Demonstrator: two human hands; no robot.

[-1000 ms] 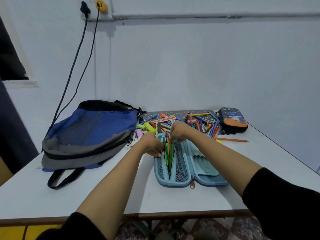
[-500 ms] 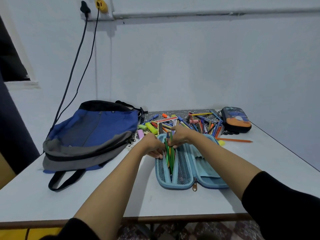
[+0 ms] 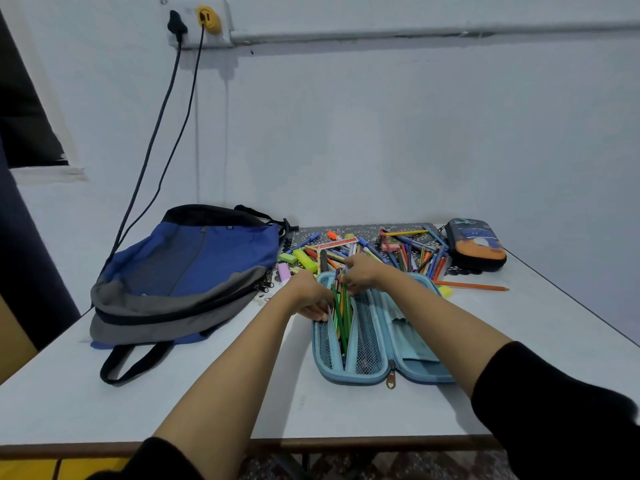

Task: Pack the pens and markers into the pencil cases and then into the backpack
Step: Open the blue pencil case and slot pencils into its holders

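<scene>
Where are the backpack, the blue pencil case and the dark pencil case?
backpack point(image 3: 207, 258): head view, blue front panel.
blue pencil case point(image 3: 351, 379): head view, near rim.
dark pencil case point(image 3: 476, 245): head view, printed lid.

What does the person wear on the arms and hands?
Black sleeves cover the upper arms: the left sleeve and the right sleeve end near the elbows. The forearms are bare. The left hand and right hand show no gloves, watch or rings.

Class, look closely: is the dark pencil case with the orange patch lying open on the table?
No: the dark pencil case lies closed at the far right; only the light blue case is open.
</scene>
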